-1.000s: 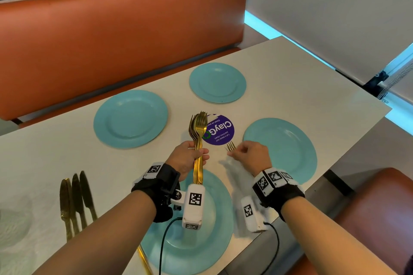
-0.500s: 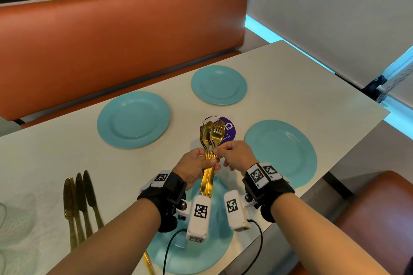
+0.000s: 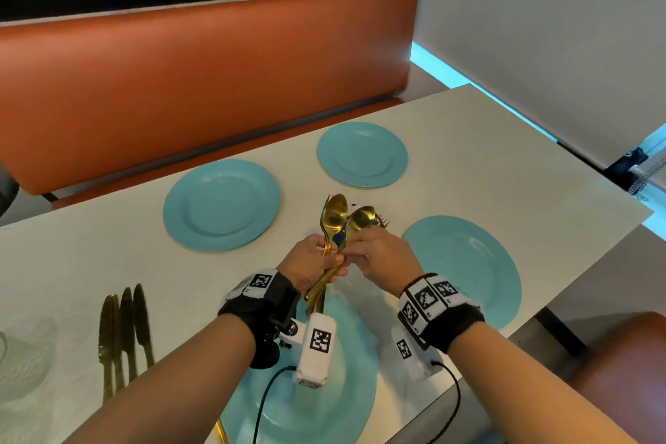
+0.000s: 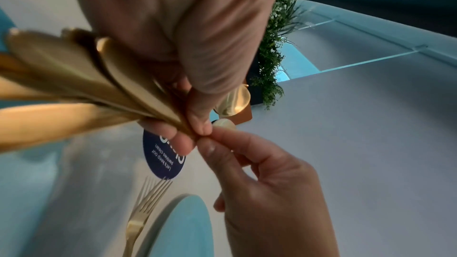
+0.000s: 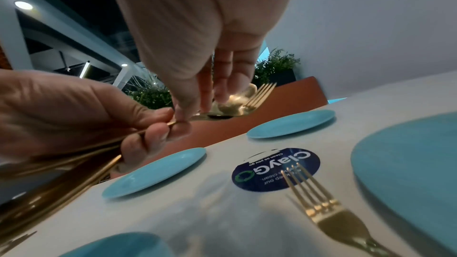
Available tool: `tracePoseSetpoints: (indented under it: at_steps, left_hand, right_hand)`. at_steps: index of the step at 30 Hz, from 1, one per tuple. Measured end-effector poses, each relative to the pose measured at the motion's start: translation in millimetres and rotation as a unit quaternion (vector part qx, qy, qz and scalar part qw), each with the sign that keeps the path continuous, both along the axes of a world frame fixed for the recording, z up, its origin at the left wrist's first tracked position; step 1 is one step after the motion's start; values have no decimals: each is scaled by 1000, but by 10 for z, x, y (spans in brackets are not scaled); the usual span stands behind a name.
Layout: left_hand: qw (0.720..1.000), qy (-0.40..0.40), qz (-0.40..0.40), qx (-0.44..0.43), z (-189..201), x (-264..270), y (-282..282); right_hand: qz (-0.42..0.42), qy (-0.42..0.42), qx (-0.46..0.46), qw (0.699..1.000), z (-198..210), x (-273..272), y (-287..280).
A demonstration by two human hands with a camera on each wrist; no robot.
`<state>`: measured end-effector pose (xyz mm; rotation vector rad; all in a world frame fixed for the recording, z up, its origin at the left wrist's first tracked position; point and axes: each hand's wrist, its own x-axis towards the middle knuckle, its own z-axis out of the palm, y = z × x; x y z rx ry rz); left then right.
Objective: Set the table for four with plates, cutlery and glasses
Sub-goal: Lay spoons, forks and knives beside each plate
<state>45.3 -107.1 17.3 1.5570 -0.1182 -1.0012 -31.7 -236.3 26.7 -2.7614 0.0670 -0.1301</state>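
Note:
My left hand (image 3: 329,259) grips a bundle of gold spoons and forks (image 3: 333,220) upright above the near blue plate (image 3: 324,393). My right hand (image 3: 347,256) pinches the neck of one gold spoon (image 3: 360,218) in that bundle, and its bowl leans right of the others. The wrist views show the pinch (image 5: 183,122) right against the left fingertips (image 4: 197,132). A gold fork (image 5: 321,208) lies on the table left of the right blue plate (image 3: 468,274). Two more blue plates (image 3: 221,204) (image 3: 362,154) sit on the far side.
Three gold knives (image 3: 126,328) lie side by side on the white table (image 3: 504,162) at the left, with faint clear glassware (image 3: 21,360) beyond them. A round dark sticker (image 5: 275,169) marks the table's middle. An orange bench (image 3: 201,90) runs behind; an orange seat (image 3: 627,371) sits at the right.
My right hand left the fork lying beside the right plate, came over to the bundle in my left hand and took hold of one spoon, which now tilts to the right.

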Motion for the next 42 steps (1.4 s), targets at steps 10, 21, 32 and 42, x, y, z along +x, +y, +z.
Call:
tracePoseSetpoints:
  at_steps: [10,21,32,42]
  left_hand:
    - [999,-21,3,49,16,179,-52]
    - [980,-26,178,85,-5,821,109]
    - [976,-16,211,47,21,1389,233]
    - [976,-6,214,37,-78,1628,339]
  right_hand:
    - [77,168,-66,981,160,377,-157]
    - [-177,225,64,956,45,1099,-463]
    - [-287,299,36,909,-435,2262,-356]
    - [-338,229,65,911,-549,2604,-372]
